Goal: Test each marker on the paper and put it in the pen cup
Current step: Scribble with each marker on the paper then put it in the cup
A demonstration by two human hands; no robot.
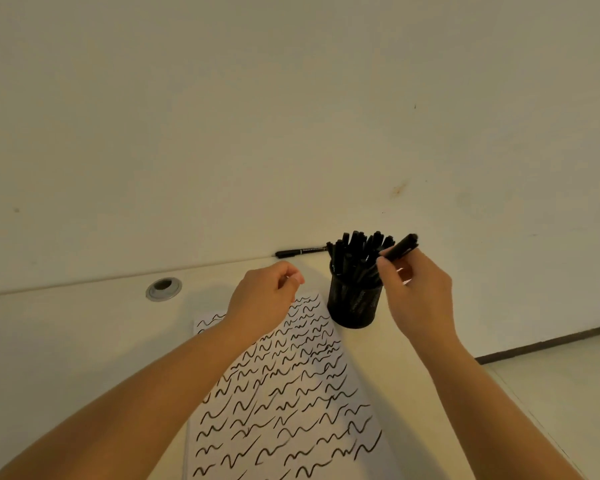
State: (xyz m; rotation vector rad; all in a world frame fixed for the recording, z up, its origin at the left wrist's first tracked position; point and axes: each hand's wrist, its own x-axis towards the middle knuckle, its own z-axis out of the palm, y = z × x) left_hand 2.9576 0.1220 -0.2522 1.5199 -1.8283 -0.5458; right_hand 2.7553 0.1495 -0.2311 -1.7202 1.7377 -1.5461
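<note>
A black mesh pen cup point(354, 303) stands on the desk, packed with several black markers point(357, 251). My right hand point(418, 296) pinches one black marker point(403, 249) just right of the cup's top, tilted up to the right. A white sheet of paper point(284, 393) covered in black squiggles lies in front of the cup. My left hand point(264, 296) hovers over the paper's far end with fingers loosely curled and nothing in it. One more black marker point(300, 252) lies flat against the wall behind the cup.
A round grey cable grommet point(163, 288) is set in the desk at the left. The wall rises right behind the desk's back edge. The desk's right edge drops to the floor point(568, 375) at the right.
</note>
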